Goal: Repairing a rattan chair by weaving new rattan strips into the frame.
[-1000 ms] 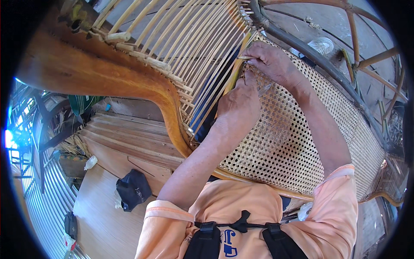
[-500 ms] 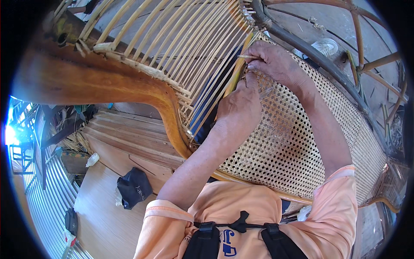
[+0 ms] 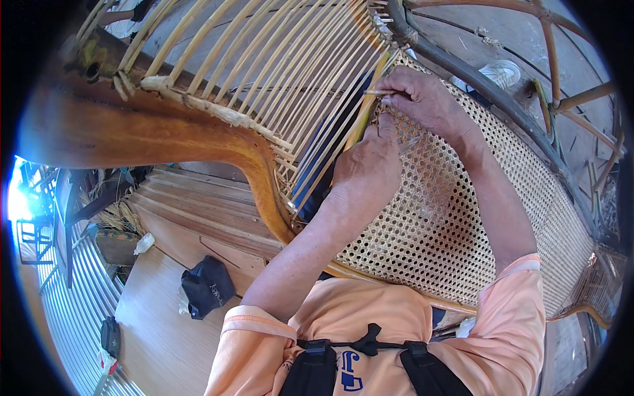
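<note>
A panel of woven cane webbing [image 3: 422,224] with an open hole pattern spreads before me, fixed to a rattan frame. At its upper left corner, my right hand [image 3: 422,99] pinches a short, pale rattan stick [image 3: 374,92] that points left over the yellow-green edge pole [image 3: 370,109]. Just below it, my left hand [image 3: 366,162] rests at the panel's edge, fingers closed, thumb and forefinger close to the right fingertips. Whatever the left fingers grip is hidden. A small translucent strip [image 3: 409,144] lies on the webbing beside the left hand.
A row of thin rattan rods [image 3: 264,66] runs off the upper left, joined to a curved, varnished wooden rail [image 3: 244,155]. A dark pole [image 3: 482,79] borders the webbing on the right. Dark cloth bag [image 3: 207,287] lies on a wooden board [image 3: 158,310]. A white shoe [image 3: 500,74] shows beyond.
Both hands stay at the same corner with only slight finger movement. The right hand has shifted a little downward with the rattan stick. The view has tilted slightly.
</note>
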The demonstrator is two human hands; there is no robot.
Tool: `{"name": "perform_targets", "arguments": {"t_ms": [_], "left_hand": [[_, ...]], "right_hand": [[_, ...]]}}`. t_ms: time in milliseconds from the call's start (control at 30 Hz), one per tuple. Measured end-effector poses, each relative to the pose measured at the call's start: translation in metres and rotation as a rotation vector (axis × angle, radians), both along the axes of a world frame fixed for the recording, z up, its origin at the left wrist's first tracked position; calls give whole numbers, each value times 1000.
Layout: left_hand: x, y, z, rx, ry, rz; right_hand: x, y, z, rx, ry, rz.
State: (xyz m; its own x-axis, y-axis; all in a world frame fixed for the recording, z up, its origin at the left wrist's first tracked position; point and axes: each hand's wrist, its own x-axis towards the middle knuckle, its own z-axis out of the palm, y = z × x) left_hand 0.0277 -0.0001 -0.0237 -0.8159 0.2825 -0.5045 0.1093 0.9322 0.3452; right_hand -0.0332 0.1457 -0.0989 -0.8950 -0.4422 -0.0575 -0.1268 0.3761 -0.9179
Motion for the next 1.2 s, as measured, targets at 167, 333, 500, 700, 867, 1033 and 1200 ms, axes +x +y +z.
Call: {"name": "perform_targets", "arguments": {"t_ms": [167, 333, 500, 700, 867, 1033, 1200], "left_hand": [[1, 0, -4, 2, 7, -2], [0, 1, -2, 5, -1, 5], [1, -1, -2, 18, 1, 24], [2, -2, -4, 55, 19, 24], [-1, 0, -1, 24, -22, 26], [0, -1, -2, 41, -18, 35], [-1, -1, -2, 22, -29, 16]], "right_hand": [[-3, 2, -3, 77, 109, 79], [-1, 2, -3, 80, 129, 79], [5, -2, -8, 137, 275, 11], [9, -1, -6, 111, 329, -33], [8, -1, -8, 111, 323, -18], [6, -2, -7, 155, 329, 3], [7, 1, -7, 185, 327, 45]]}}
